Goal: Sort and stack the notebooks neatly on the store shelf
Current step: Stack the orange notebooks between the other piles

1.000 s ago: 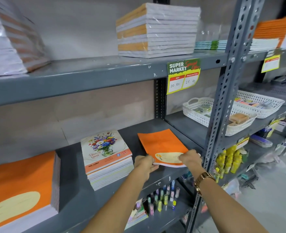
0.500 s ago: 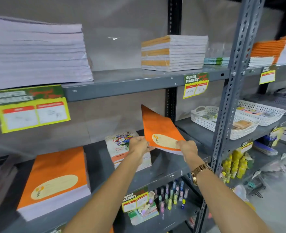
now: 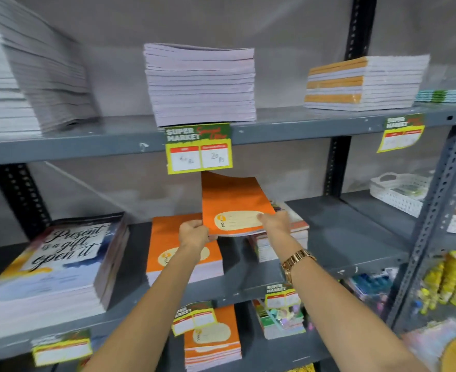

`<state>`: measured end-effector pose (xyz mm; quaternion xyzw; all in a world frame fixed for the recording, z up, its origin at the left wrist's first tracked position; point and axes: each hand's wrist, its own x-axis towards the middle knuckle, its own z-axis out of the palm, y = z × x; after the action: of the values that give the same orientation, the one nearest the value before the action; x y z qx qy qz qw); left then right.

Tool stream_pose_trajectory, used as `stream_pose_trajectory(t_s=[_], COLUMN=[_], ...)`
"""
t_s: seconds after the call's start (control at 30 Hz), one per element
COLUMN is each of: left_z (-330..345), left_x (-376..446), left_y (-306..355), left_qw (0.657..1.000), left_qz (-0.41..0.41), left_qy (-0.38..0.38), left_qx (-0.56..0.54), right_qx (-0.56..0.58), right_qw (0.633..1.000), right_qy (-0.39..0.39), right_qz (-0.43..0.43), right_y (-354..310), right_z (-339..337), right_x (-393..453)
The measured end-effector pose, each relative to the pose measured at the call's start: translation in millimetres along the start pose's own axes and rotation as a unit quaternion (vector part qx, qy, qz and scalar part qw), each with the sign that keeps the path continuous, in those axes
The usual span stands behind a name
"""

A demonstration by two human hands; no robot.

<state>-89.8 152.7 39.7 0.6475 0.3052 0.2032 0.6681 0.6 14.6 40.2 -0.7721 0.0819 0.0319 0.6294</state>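
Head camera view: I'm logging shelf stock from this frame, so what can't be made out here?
- Flower-cover stack: cover mostly hidden behind the held orange notebook and right hand.
- Price tag: handwritten prices are blurred; only "20" is roughly legible.
- Far-left stack: cut off by the left edge and smeared by motion.
- White basket: contents are blurred and partly behind the upright post.
- Left hand: its grip under the notebook is hidden.

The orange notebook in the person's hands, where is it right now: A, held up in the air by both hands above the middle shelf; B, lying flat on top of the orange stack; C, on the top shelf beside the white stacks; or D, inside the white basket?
A: the orange notebook is tilted up off the shelf, gripped at its lower edge by the left hand and right hand, above the orange stack.
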Motion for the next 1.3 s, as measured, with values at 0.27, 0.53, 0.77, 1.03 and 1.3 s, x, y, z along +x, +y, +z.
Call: stream_pose_trajectory(t_s=[0.27,0.53,0.77,1.03,1.3], left_z=[-92,-119,-117,-115,-134], left_x=[41,49,46,33,32], left_y=[-31,-51,-44,-46,-65], left_qw=[0.993,0.985,0.964,0.901,0.837], left_qz=[0.008,-0.028,-0.005,0.044,0.173], left_qy=[0.088,0.074,0.082,0.088,-0.075], left_qx=[0.076,0.152,0.252,0.423,0.514], right_qx=[0.068,-0.029,-0.23,-0.342,-0.441], right_qw=[0.989,0.987,0.969,0.931,0.797], right_qy=[-0.128,-0.153,-0.079,-0.051,-0.2], right_qz=[0.019,0.029,-0.045,-0.116,-0.362], right_y=[3,39,41,43,66], right_z=[81,121,121,114,93], right_x=[-32,-24,-30,-41,-48])
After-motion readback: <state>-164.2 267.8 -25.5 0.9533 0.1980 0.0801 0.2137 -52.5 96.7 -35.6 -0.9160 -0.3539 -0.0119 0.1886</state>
